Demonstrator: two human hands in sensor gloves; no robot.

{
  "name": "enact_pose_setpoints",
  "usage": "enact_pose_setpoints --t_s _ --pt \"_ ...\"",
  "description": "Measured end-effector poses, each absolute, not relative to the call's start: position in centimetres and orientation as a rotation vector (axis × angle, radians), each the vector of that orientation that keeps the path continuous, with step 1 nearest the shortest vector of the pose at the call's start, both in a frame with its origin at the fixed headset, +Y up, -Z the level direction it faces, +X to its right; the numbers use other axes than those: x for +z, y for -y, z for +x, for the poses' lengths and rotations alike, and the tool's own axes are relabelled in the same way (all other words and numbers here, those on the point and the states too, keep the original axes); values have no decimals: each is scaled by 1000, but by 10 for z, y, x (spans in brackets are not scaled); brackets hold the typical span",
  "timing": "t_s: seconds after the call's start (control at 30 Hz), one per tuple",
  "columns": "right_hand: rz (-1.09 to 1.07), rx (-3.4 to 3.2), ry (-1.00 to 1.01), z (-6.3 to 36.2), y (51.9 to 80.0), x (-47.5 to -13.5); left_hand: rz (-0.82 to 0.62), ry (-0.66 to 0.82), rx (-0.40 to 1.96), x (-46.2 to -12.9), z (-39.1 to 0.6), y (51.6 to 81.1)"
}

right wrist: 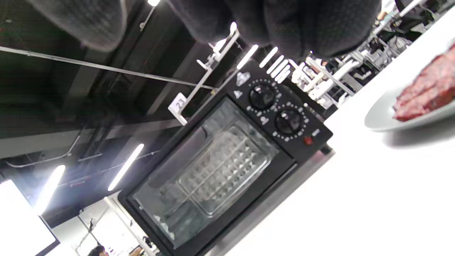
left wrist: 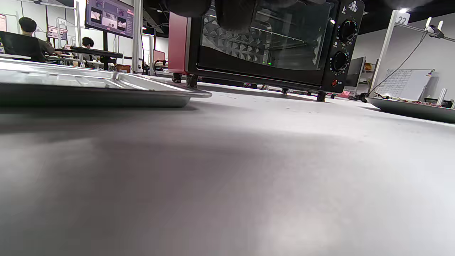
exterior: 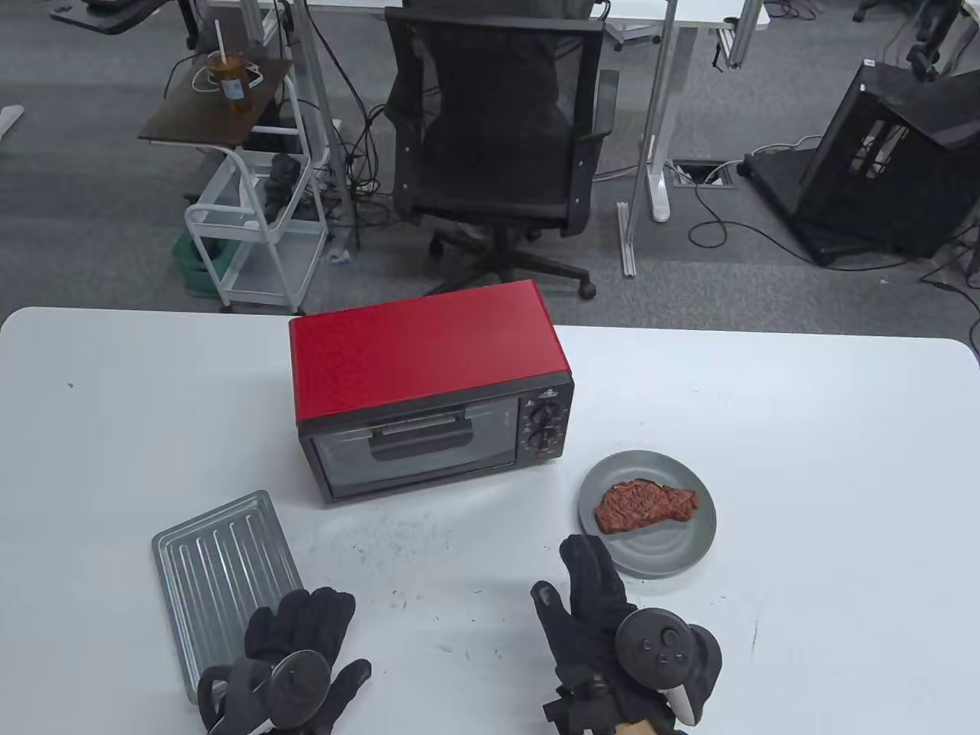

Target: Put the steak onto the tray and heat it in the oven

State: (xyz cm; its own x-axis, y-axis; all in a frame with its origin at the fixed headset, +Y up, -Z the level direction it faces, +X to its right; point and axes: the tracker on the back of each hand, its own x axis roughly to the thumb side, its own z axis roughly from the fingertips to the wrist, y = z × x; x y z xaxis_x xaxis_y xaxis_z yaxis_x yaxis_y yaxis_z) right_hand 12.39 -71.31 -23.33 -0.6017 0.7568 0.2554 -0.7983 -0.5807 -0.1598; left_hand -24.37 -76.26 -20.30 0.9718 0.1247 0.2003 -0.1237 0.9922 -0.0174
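Observation:
A red-brown steak (exterior: 647, 505) (right wrist: 428, 90) lies on a grey plate (exterior: 674, 547) (right wrist: 382, 115) at the right of the table. A ribbed metal tray (exterior: 222, 570) (left wrist: 106, 83) lies flat at the front left. The red oven (exterior: 425, 360) (left wrist: 270, 42) (right wrist: 220, 167) stands behind both with its glass door closed. My left hand (exterior: 295, 651) rests at the tray's near right corner, fingers loosely spread, holding nothing. My right hand (exterior: 589, 605) hovers just below and left of the plate, fingers straight and pointing toward the steak, empty.
The white table (exterior: 804, 429) runs wide on either side of the oven. Beyond its far edge stand a black office chair (exterior: 498, 130), a white cart (exterior: 256, 222) and desk legs. The oven's two knobs (exterior: 542, 426) face me.

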Motion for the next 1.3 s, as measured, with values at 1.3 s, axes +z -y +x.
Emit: enact_pose_setpoints --t_s 1.3 --pt "-234 2004 156 35 712 -407 43 30 251 -212 -300 747"
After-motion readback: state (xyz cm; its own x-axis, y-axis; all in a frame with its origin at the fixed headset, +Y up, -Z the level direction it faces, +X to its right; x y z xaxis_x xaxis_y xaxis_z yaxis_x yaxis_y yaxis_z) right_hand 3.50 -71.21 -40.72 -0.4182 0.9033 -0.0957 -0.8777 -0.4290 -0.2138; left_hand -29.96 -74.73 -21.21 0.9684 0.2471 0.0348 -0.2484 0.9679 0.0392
